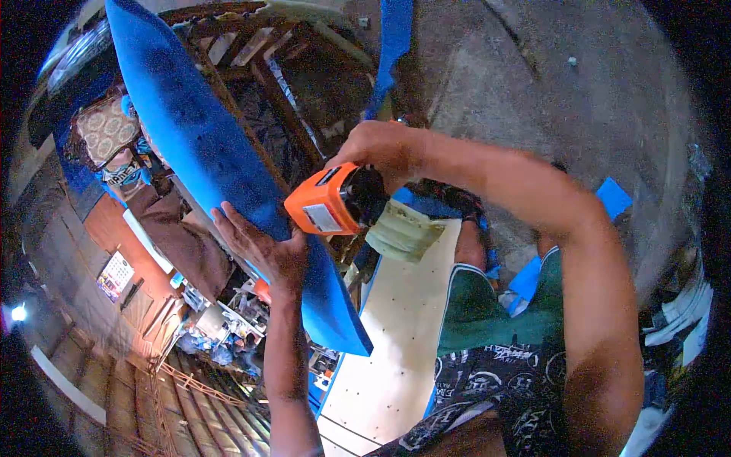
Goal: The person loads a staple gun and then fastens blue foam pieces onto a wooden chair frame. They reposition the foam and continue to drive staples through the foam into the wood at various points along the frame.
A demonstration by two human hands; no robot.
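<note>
A long blue panel (pixel 209 141) with pointed ends slants from the top left down to the centre. My left hand (pixel 263 247) lies against its lower part, with the fingers spread over the surface. Beside it, an orange and black power tool (pixel 324 206) touches or nearly touches the panel's right edge. My right hand (pixel 373 152) is closed at the tool's far side, and its fingers are mostly hidden. A pale greenish pad or cloth piece (pixel 403 231) shows just right of the tool, over a cream board (pixel 388 327) with small holes.
Blue scraps (pixel 613 198) lie on the grey floor (pixel 487 91) at the right. A blue strip (pixel 394 38) hangs or lies at the top. Cluttered items (pixel 221 327) stand at the lower left, near a wall calendar (pixel 116 276). Wooden framing (pixel 285 76) is behind the panel.
</note>
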